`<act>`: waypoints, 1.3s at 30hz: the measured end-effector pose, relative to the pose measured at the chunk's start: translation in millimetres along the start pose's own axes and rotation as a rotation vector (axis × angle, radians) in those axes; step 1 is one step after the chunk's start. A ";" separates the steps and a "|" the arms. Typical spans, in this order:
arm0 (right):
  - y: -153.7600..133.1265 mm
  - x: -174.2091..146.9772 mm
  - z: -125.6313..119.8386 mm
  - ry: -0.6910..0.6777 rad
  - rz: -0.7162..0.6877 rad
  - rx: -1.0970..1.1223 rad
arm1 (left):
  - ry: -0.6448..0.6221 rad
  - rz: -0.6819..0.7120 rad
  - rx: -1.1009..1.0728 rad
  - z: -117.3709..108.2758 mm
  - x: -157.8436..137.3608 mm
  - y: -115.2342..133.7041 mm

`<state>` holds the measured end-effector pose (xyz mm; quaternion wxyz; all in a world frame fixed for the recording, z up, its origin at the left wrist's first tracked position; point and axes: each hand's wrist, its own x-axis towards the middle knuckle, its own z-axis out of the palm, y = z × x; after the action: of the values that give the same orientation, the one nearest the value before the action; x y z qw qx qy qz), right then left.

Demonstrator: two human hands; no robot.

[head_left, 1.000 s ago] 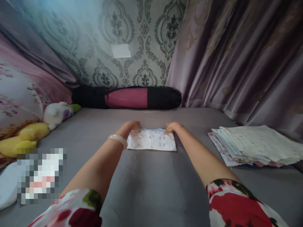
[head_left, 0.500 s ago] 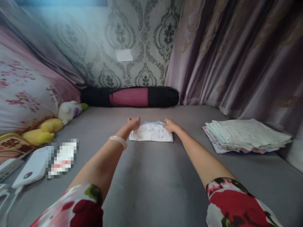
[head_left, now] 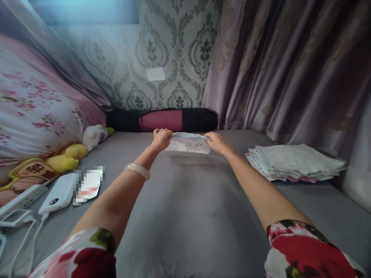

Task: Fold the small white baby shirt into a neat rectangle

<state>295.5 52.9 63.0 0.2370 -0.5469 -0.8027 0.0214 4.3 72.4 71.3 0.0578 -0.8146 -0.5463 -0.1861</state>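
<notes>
A folded white cloth (head_left: 189, 145) with a faint print and a bluish upper edge hangs between my two hands, raised off the grey sheet with a shadow below it. My left hand (head_left: 162, 139) grips its upper left corner, fingers closed. At the upper right corner, my right hand (head_left: 216, 141) pinches the cloth in the same way. A pale bangle (head_left: 138, 171) circles my left wrist. To the right lies a stack of folded cloths (head_left: 301, 162), apart from both hands.
Along the wall rests a black and pink rolled bag (head_left: 162, 119). On the left are plush toys (head_left: 94, 137), a power strip (head_left: 26, 199), a white power bank (head_left: 58, 193), cables and a blurred-out phone (head_left: 89, 185). Curtains (head_left: 275, 69) hang at the right.
Both hands have lifted the folded cloth off the sheet, so it now hangs in the air. The camera view has shifted slightly.
</notes>
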 end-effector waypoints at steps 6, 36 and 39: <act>-3.0 -43.2 21.0 0.050 -0.059 -0.121 | 0.091 0.130 0.006 16.9 -45.2 10.2; -17.0 -139.8 42.3 -0.153 -0.189 -0.133 | -0.201 0.278 -0.123 38.9 -147.4 6.2; -27.1 -126.4 43.8 -0.134 -0.094 -0.149 | -0.121 0.174 -0.119 41.0 -135.8 20.7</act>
<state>290.8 -60.3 -13.1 0.1422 -0.5220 -0.8409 -0.0131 -12.3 -41.5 -14.0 -0.0077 -0.8707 -0.4639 -0.1630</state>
